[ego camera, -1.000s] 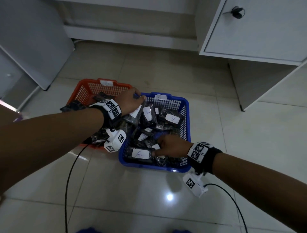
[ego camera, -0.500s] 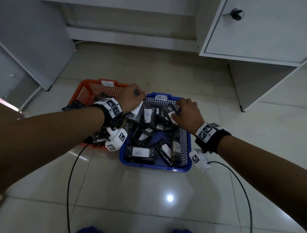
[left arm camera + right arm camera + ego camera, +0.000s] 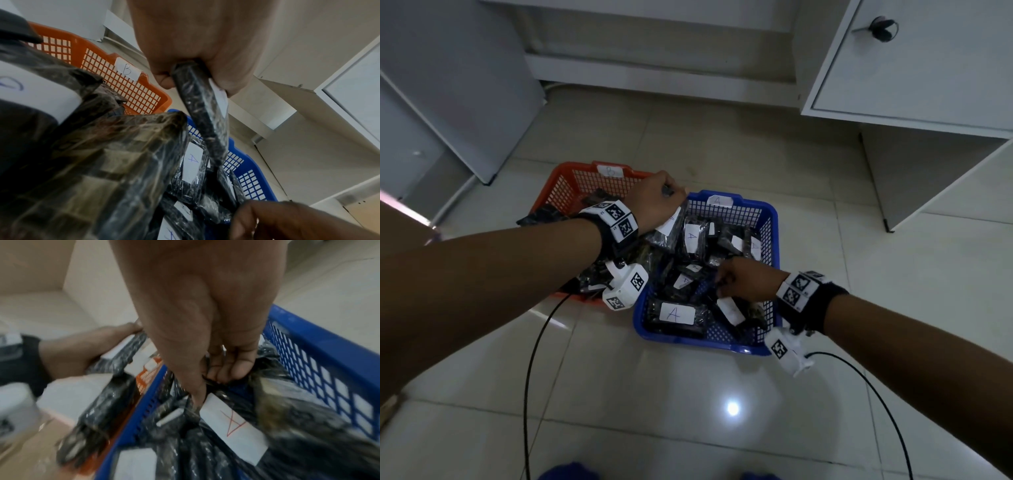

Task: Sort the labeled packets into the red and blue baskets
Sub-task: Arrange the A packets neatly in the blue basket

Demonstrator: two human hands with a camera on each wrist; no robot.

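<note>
A red basket [image 3: 558, 186] tagged B and a blue basket [image 3: 774, 233] tagged A stand side by side on the floor, both holding several dark wrapped packets with white labels. My left hand [image 3: 657, 202] grips the top of one packet [image 3: 201, 110] over the corner where the baskets meet; the packet hangs down into the blue basket. My right hand [image 3: 739, 281] is low in the blue basket, fingers curled and pinching the wrap of a packet [image 3: 232, 418] labelled A. Another A packet [image 3: 676, 313] lies flat at the near left of the blue basket.
A white cabinet [image 3: 914, 58] with a knob stands at the back right, its side panel reaching the floor. A grey panel [image 3: 448, 85] leans at the left. Black cables [image 3: 534, 359] trail from both wrists across the glossy tiled floor.
My right hand went from the near part of the blue basket to its far right rim, then came back down to the middle and pinched a packet. The left hand has stayed put with its packet.
</note>
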